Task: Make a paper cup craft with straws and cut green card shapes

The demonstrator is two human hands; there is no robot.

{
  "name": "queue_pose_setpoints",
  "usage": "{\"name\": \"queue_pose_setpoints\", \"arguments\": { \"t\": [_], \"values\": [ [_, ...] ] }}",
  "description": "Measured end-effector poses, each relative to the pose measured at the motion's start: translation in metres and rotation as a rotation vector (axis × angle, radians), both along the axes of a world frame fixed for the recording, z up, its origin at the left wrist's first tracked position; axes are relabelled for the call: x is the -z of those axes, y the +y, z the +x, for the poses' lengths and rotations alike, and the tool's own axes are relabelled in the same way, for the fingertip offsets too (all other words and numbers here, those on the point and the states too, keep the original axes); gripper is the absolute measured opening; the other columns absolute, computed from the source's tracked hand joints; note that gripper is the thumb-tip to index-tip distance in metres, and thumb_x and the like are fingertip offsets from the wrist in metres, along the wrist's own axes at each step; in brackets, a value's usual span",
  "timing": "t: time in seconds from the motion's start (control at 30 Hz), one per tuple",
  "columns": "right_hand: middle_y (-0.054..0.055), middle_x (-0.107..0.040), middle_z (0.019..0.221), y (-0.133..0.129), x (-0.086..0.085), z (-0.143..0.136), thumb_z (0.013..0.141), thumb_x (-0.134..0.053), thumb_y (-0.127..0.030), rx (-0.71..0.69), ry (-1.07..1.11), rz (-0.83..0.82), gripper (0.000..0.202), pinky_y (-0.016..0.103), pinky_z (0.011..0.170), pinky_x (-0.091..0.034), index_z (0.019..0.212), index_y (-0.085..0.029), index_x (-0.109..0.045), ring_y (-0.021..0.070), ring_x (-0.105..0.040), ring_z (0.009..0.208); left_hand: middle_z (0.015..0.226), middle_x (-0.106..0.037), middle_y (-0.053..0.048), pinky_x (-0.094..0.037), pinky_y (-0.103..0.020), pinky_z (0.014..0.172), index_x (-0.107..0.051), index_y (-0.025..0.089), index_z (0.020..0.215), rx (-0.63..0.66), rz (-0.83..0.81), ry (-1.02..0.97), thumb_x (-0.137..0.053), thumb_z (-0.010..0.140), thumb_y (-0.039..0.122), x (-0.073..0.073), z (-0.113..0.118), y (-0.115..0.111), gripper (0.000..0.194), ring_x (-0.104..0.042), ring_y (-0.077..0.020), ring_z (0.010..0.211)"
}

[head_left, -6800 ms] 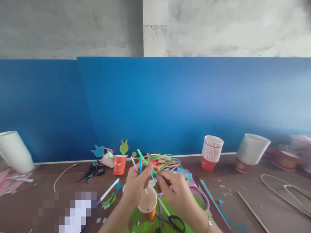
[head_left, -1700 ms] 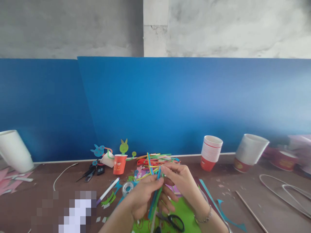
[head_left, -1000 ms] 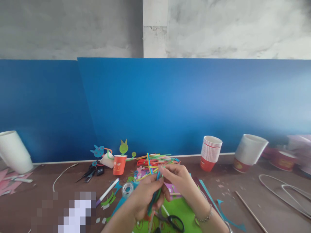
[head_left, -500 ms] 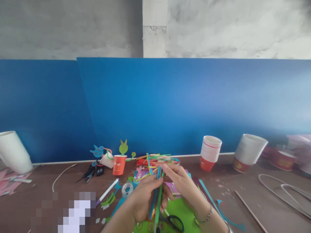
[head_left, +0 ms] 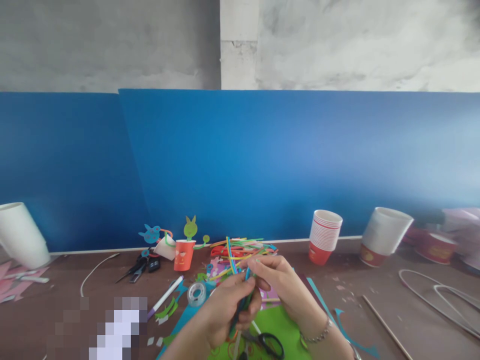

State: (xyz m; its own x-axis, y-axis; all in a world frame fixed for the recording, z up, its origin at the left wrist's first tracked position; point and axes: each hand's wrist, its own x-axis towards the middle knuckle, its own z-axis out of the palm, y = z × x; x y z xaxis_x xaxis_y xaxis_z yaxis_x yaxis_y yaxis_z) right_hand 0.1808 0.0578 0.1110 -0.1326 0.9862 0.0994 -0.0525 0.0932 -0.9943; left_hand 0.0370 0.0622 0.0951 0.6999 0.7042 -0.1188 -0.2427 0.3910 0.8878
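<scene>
The left hand point(head_left: 229, 302) clasps the bundled straws point(head_left: 247, 273), long axis slanting near-left to far-right over the green sheet point(head_left: 279, 327); the right hand's point(head_left: 279, 277) fingertips pinch their far end. Scissors point(head_left: 270, 345) lie near-right, tape point(head_left: 196, 294) left, the blue panel's point(head_left: 240, 165) edge beyond.

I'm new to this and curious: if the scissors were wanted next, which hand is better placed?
Probably the right hand: it seems to pinch only the upper ends of the straws, while the left hand wraps around them. The scissors' larger visible black loop also lies toward the right.
</scene>
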Motion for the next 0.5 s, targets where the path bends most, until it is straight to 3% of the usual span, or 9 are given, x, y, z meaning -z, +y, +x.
{"name": "queue_pose_setpoints", "arguments": {
  "t": [0.17, 0.3, 0.37, 0.43, 0.5],
  "values": [
    [0.005, -0.068, 0.071, 0.0024, 0.0014, -0.002, 0.074, -0.069, -0.046, 0.078, -0.038, 0.124, 0.029, 0.03, 0.069, -0.049, 0.068, -0.019, -0.076, 0.021, -0.062, 0.077, 0.054, -0.051, 0.006, -0.016, -0.017, 0.033, -0.049, 0.019, 0.084, -0.112, 0.041, 0.069, -0.063, 0.072, 0.053, -0.0031, 0.0061, -0.0049, 0.039, -0.028, -0.0028, 0.035],
    [0.006, -0.071, 0.078, 0.0052, 0.0066, -0.0032, 0.08, -0.062, -0.046, 0.09, -0.161, 0.229, 0.029, 0.034, 0.075, -0.052, 0.079, -0.022, -0.077, 0.0251, -0.064, 0.086, 0.058, -0.055, 0.004, -0.024, -0.016, 0.032, -0.05, 0.018, 0.077, -0.225, 0.128, 0.143, -0.058, 0.074, 0.057, -0.0044, 0.0097, -0.0074, 0.04, -0.032, -0.0023, 0.034],
    [0.007, -0.073, 0.09, 0.0051, 0.0084, -0.0022, 0.079, -0.064, -0.044, 0.121, -0.234, 0.272, 0.03, 0.037, 0.08, -0.052, 0.098, -0.022, -0.075, 0.0258, -0.064, 0.092, 0.055, -0.052, 0.005, -0.025, -0.016, 0.031, -0.05, 0.017, 0.073, -0.26, 0.158, 0.151, -0.057, 0.075, 0.058, -0.0029, 0.0096, -0.0068, 0.041, -0.032, -0.0025, 0.033],
    [0.008, -0.071, 0.103, 0.0039, 0.0086, -0.0004, 0.077, -0.068, -0.042, 0.158, -0.29, 0.319, 0.045, 0.039, 0.086, -0.05, 0.118, -0.023, -0.066, 0.0259, -0.063, 0.097, 0.051, -0.049, 0.006, -0.025, -0.016, 0.03, -0.05, 0.017, 0.072, -0.271, 0.172, 0.13, -0.056, 0.076, 0.058, -0.0011, 0.0084, -0.0054, 0.042, -0.031, -0.0029, 0.033],
    [0.009, -0.069, 0.109, 0.002, 0.0076, 0.0009, 0.081, -0.064, -0.04, 0.17, -0.315, 0.357, 0.047, 0.039, 0.087, -0.05, 0.124, -0.022, -0.061, 0.0252, -0.062, 0.099, 0.049, -0.048, 0.007, -0.026, -0.015, 0.03, -0.051, 0.018, 0.074, -0.267, 0.184, 0.097, -0.056, 0.078, 0.056, -0.0001, 0.0069, -0.004, 0.039, -0.031, -0.0033, 0.033]
  ]
}}
